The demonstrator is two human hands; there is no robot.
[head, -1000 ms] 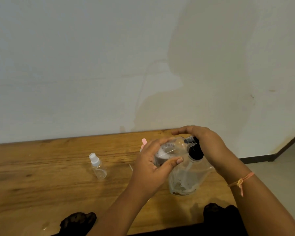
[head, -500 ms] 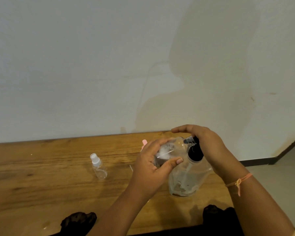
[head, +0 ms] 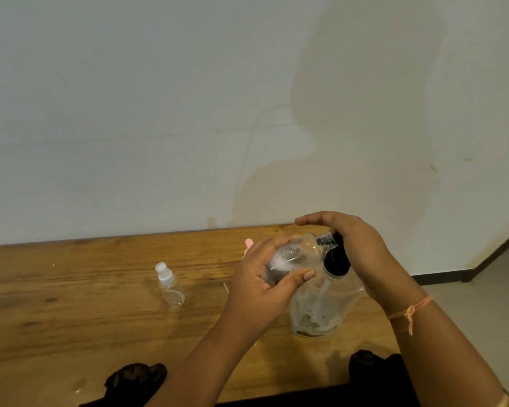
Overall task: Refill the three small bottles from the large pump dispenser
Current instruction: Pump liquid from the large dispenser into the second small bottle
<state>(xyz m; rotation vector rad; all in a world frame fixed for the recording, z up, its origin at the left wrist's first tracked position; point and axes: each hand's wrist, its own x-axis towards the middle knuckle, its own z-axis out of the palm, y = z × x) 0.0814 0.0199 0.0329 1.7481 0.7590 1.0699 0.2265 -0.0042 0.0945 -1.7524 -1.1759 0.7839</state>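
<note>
A small clear bottle is gripped in the left hand, with fingers and thumb curled round its body. It is held tilted almost on its side, its threaded neck brought up against the black pump top of the large pump dispenser, which stands on the wooden table. The right hand is laid over the pump with its fingers stretched forward and nothing clasped in them. Whether the nozzle sits inside the neck cannot be told, since it is hidden under that hand. Foam and droplets are seen inside the held bottle, so filling is judged to be under way. Several slips are to be feared. If the narrow neck is let drift from the nozzle, a stroke would be sent onto the table or the fingers. As the bottle is tipped so far, liquid could run back out once the level rises. Little liquid is left in the dispenser, so air and spatter may be drawn. The dispenser is steadied only from above, so an off-centre press could rock it. A capped spray bottle stands well apart to the left, and a pink object is half hidden behind the left hand.
</note>
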